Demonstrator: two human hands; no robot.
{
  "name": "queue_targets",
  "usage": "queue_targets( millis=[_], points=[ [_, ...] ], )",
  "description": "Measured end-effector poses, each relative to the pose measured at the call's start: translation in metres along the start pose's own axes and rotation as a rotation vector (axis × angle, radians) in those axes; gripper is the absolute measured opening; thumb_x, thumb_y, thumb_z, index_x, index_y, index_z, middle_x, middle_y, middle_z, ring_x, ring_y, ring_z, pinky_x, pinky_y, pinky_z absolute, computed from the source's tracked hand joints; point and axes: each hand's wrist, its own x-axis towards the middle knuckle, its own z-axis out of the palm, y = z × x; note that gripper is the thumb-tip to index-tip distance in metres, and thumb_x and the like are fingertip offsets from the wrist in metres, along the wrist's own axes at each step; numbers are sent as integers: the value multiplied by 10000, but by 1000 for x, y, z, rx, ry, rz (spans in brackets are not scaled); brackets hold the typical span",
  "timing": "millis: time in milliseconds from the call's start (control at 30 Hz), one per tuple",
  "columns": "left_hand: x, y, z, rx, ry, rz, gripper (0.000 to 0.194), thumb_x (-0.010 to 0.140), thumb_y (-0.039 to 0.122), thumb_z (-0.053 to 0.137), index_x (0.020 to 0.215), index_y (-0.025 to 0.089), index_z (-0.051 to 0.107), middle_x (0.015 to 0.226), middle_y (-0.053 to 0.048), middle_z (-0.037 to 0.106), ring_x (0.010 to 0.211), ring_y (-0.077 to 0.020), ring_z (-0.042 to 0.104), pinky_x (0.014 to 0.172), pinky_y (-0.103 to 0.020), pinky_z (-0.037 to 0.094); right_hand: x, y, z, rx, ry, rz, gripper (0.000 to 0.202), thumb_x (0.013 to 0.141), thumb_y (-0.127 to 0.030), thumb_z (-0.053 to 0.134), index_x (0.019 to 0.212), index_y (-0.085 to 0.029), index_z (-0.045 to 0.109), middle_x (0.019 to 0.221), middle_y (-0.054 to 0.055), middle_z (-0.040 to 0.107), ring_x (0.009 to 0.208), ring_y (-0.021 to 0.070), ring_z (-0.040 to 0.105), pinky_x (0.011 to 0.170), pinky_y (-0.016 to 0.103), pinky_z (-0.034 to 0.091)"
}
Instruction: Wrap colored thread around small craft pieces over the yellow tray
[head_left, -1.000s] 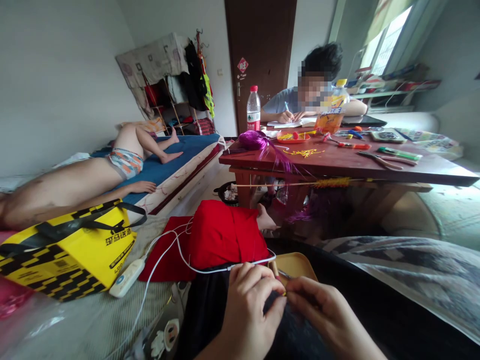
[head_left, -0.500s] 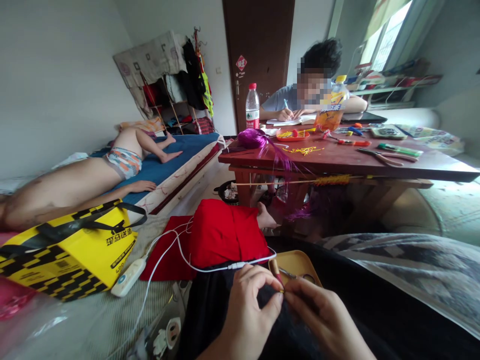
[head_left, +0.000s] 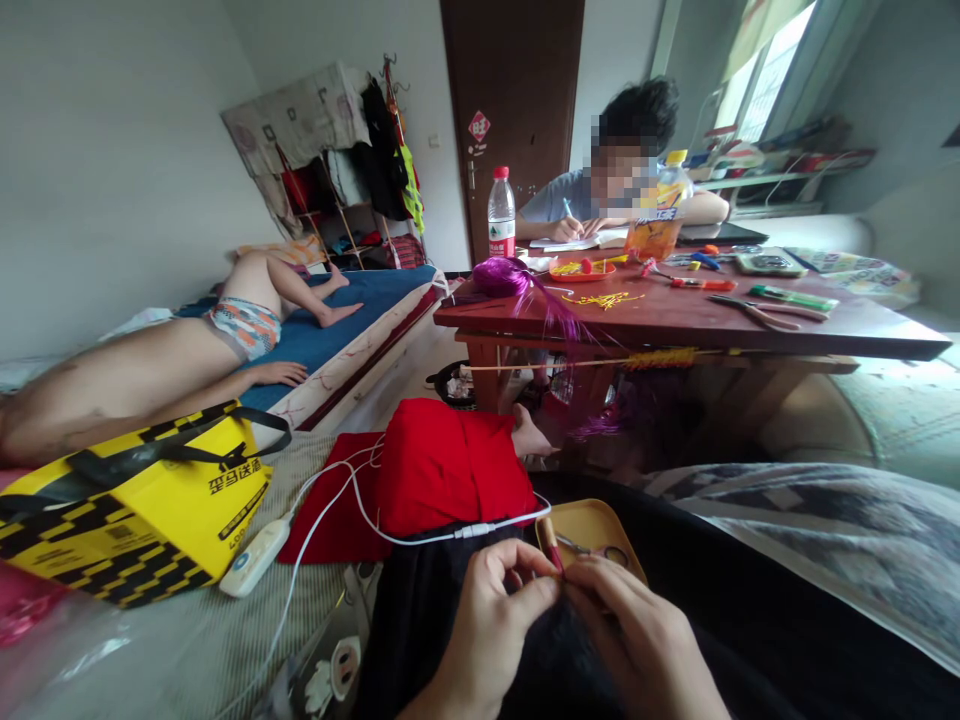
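Above my lap, my left hand (head_left: 501,612) is closed, thumb and forefinger pinched together. My right hand (head_left: 637,618) is closed too, its fingertips meeting those of the left. Whatever small thing sits between the fingertips is mostly hidden. Just beyond them a slim stick-like piece (head_left: 551,543), tan at the top and dark red lower down, runs towards the fingertips; I cannot tell whether it is held. Behind the hands lies a yellow tray (head_left: 600,514) with scissors (head_left: 616,555) partly visible in it.
A red cloth (head_left: 450,470) with a white cable lies ahead. A yellow bag (head_left: 180,500) stands left. The wooden table (head_left: 675,320) carries purple strands (head_left: 510,278), pliers (head_left: 757,312), bottles and a red dish (head_left: 583,270). One person writes there; another lies on a bed.
Both hands stay together at nearly the same spot. The right hand's fingers have turned slightly inward over the fingertips, and the small yellowish bit between them is less visible now.
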Motion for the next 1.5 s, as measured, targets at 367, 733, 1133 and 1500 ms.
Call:
queue_targets(
  millis=[367, 733, 1133, 1500],
  points=[
    [2, 9, 0, 297, -23, 220, 112, 647, 93, 560, 579, 182, 562, 644, -9, 594, 676, -176, 542, 664, -271, 409, 5, 3, 1, -396, 138, -352, 328, 895, -123, 303, 807, -181, 613, 692, 42, 721, 680, 168, 697, 700, 262, 566],
    [20, 9, -12, 104, -115, 85, 102, 687, 233, 576, 709, 156, 639, 664, -3, 611, 639, -143, 489, 648, -251, 374, -2, 11, 1, -190, -32, -130, 211, 897, -190, 385, 847, -187, 590, 754, 53, 692, 749, 168, 675, 704, 264, 548],
    [13, 11, 6, -217, -139, -12, 106, 582, 208, 595, 524, 157, 523, 631, 17, 509, 594, -108, 405, 591, -228, 308, 11, -2, -2, -377, 220, -248, 336, 921, -187, 309, 744, -184, 594, 633, 39, 702, 606, 165, 688, 639, 268, 565],
    [12, 5, 1, -401, -207, -159, 40, 560, 127, 625, 580, 141, 593, 675, 5, 572, 654, -112, 479, 670, -234, 360, 11, -4, -5, -373, 250, -282, 285, 906, -166, 346, 770, -158, 596, 645, 56, 702, 623, 170, 688, 669, 256, 560]
  ],
)
